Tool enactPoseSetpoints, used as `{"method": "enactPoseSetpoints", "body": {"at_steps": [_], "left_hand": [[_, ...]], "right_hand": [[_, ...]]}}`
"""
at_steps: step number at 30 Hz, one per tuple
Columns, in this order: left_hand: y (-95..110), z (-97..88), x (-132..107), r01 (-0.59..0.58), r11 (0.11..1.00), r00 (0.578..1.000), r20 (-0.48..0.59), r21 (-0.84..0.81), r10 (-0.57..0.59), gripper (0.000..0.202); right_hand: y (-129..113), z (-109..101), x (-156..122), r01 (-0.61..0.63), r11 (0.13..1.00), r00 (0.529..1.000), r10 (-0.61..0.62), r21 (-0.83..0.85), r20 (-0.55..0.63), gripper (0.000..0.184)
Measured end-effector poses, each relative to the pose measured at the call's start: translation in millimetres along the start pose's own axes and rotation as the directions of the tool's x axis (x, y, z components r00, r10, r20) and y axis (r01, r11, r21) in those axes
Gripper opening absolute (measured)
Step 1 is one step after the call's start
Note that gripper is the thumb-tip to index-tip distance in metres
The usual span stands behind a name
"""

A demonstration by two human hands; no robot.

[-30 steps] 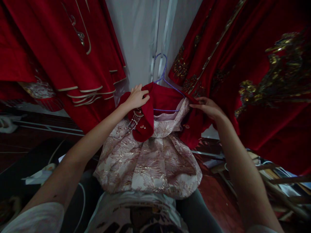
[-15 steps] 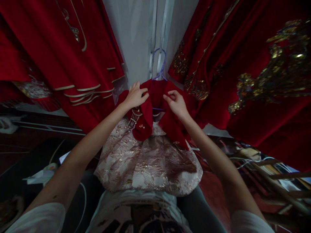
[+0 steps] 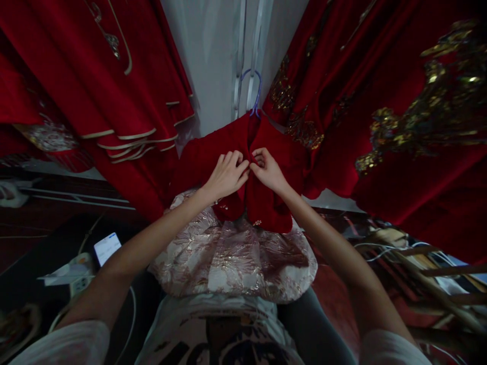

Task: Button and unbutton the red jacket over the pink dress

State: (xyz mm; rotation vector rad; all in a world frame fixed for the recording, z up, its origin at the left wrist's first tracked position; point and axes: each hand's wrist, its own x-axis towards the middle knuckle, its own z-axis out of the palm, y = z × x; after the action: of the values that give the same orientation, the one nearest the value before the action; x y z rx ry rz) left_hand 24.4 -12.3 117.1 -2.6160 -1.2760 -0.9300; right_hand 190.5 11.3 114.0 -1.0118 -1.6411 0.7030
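Note:
A small red jacket hangs on a purple hanger over a pale, shiny brocade skirt. At the jacket's front opening, my left hand pinches one edge. My right hand pinches the opposite edge close beside it, so the two sides nearly meet in the middle. Fingertips of both hands almost touch; whether a fastener lies between them is hidden. Bead trim shows near the jacket's lower front corner. The skirt spreads towards my lap.
Red garments with pale piping hang at the left, and gold-sequinned red garments at the right. A lit phone and a power strip lie on a dark surface at left. A wooden rack stands at lower right.
Both hands have moved inward and slightly down, drawing the jacket's two front edges together. The collar opening has closed over the hanger's lower part, and the tassel ornament is now covered.

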Motion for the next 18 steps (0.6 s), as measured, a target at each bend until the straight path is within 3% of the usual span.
{"method": "enactPoseSetpoints", "body": {"at_steps": [3, 5, 9, 12, 15, 18], "left_hand": [[-5, 12.0, 0, 0.108, 0.98, 0.993, -0.027, -0.168, -0.114, 0.024], [-12, 18.0, 6, 0.178, 0.906, 0.976, -0.051, -0.384, -0.214, 0.022], [-17, 21.5, 16, 0.278, 0.553, 0.934, 0.085, -0.786, -0.348, 0.019], [-13, 18.5, 13, 0.338, 0.33, 0.901, 0.202, -0.881, -0.383, 0.016], [-10, 18.2, 4, 0.335, 0.292, 0.896, 0.207, -0.896, -0.392, 0.008], [-11, 23.4, -1, 0.304, 0.352, 0.908, 0.157, -0.885, -0.388, 0.011]], "right_hand": [[0, -1, -5, 0.009, 0.999, 1.0, -0.009, 0.039, 0.02, 0.025], [-2, -2, -10, 0.007, 0.997, 0.999, -0.011, 0.076, 0.052, 0.027], [-3, -3, -21, -0.032, 0.988, 0.992, 0.013, 0.152, 0.124, 0.036], [0, -4, -26, -0.047, 0.981, 0.99, 0.022, 0.187, 0.137, 0.036], [4, -7, -28, -0.049, 0.979, 0.993, 0.026, 0.198, 0.119, 0.033], [8, -8, -28, -0.051, 0.978, 0.995, 0.032, 0.202, 0.097, 0.033]]}}
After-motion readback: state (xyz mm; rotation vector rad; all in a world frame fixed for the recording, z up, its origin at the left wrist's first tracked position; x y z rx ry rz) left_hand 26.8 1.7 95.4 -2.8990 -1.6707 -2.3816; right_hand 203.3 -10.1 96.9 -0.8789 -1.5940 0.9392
